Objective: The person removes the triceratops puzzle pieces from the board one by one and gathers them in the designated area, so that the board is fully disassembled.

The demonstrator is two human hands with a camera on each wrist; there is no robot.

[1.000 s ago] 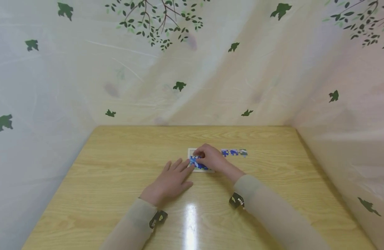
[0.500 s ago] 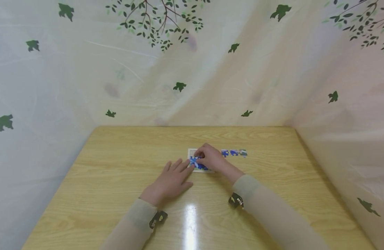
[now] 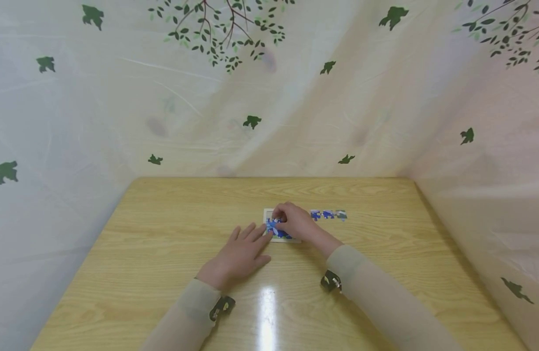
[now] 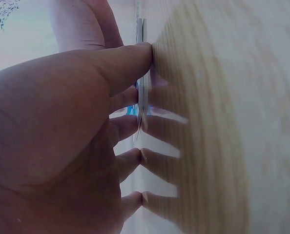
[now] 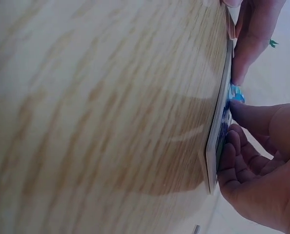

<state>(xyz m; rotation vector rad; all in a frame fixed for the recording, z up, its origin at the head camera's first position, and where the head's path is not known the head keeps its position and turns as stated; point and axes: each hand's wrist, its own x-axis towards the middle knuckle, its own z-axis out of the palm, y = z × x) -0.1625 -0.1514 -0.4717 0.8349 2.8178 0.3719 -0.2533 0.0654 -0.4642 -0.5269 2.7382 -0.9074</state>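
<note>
The table [image 3: 172, 214] looks like smooth, glossy grained wood, the sleeves [image 3: 388, 297] matt cloth, the backdrop [image 3: 186, 107] creased, faintly shiny sheeting.

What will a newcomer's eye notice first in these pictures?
Probably the left hand, spread at the left edge of the puzzle frame, and the right hand's grip over the blue pieces inside. Three loose pieces lie in a row on the wooden table, farther right. Green leaf shapes dot the pale backdrop.
</note>
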